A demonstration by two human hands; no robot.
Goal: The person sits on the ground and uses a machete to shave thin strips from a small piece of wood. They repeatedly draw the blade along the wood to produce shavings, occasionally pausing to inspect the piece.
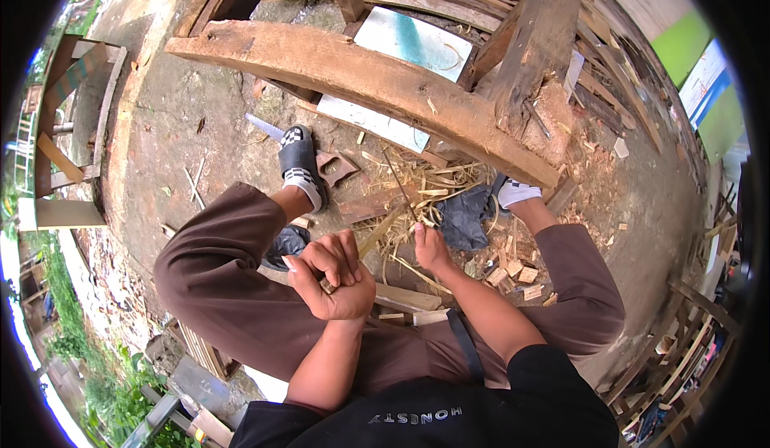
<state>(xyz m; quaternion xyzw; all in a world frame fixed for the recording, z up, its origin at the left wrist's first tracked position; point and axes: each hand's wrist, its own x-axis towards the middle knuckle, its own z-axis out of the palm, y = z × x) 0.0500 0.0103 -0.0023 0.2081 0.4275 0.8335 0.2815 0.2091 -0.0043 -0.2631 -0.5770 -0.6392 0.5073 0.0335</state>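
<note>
My left hand [333, 278] is closed in a fist above my left thigh. A pale bamboo strip [382, 233] runs up and right from behind its knuckles, and a short brownish end shows at the palm. My right hand [431, 247], to the right and apart from the left, is closed too. From its top rises a long, thin dark blade [399, 183], seen nearly edge-on, like a knife's; the handle is hidden in the fist. Curly pale shavings [449, 182] lie on the ground beyond both hands, around a dark plastic bag [465, 219].
A heavy wooden beam frame [345, 71] stands ahead, with pale painted boards [413, 43] beneath. Between my sandalled feet lie a brown wooden plank [373, 206] and a notched brown block [335, 167]. Small wood offcuts [513, 271] lie at right; stacked timber [626, 87] lines the far right.
</note>
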